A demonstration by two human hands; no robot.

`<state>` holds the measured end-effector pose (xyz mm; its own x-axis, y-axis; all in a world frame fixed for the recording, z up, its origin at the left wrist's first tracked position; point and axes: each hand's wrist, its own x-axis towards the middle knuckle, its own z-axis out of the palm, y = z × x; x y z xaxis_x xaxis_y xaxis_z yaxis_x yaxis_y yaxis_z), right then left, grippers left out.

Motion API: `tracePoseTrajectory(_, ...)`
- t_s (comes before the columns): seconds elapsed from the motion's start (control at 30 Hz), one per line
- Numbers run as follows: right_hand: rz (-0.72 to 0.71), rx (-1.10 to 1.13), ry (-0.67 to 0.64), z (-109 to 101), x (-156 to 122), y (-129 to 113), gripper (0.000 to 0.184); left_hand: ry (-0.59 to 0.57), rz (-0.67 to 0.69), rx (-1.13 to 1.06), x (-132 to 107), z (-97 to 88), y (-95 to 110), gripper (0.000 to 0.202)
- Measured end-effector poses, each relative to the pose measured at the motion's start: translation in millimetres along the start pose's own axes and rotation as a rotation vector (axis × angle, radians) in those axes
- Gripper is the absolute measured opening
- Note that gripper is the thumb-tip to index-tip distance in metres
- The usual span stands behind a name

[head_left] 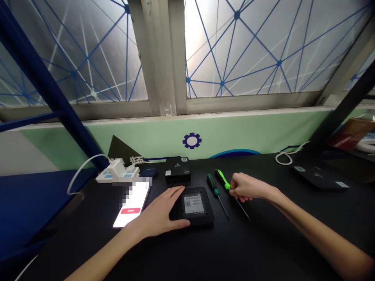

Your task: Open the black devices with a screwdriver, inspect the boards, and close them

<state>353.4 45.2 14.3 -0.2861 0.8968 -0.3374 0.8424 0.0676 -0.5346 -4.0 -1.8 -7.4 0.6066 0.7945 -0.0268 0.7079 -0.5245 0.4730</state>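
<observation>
A flat black box (195,206) with a white label lies upside down on the black table (263,242). My left hand (159,214) rests flat on the box's left side, fingers stretched out, thumb along its front edge. My right hand (244,187) is closed around a screwdriver with a bright green handle (222,178); its thin shaft pokes out below the fist toward the front. A second screwdriver with a darker green handle (213,185) lies on the table between the box and my right hand.
A lit phone (131,205) lies left of my left hand. Behind it sit a white power strip (117,173) with a plugged charger and a second black box (177,171). Another black device (319,173) and a white cable (288,154) are at the right. Blue shelf posts flank the table.
</observation>
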Motion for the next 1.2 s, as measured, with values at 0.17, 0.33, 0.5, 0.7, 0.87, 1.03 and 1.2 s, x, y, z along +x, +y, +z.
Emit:
tracePoseTrajectory(0.17,-0.070,-0.009,0.296,-9,6,-2,0.035,-0.010,-0.025,0.009,0,-1.4,3,0.094)
tracePoseTrajectory(0.33,-0.305,0.288,0.485,1,11,-14,0.041,-0.024,-0.053,0.004,2,-2.3,5,0.097)
tracePoseTrajectory(0.5,-0.483,0.697,0.617,36,15,-29,0.038,-0.016,-0.021,0.007,2,0.3,3,0.096)
tracePoseTrajectory(0.7,-0.659,0.820,0.642,62,21,-42,0.027,0.001,0.008,0.012,3,3.3,4,0.094)
tracePoseTrajectory(0.87,-0.703,0.728,0.573,73,23,-47,0.025,0.025,0.031,0.010,5,8.0,3,0.093)
tracePoseTrajectory(1.03,-0.727,0.548,0.549,75,22,-46,0.025,0.027,0.029,0.031,6,10.1,2,0.093)
tracePoseTrajectory(1.2,-0.704,0.470,0.519,72,21,-48,0.027,0.030,0.012,0.049,6,10.2,1,0.096)
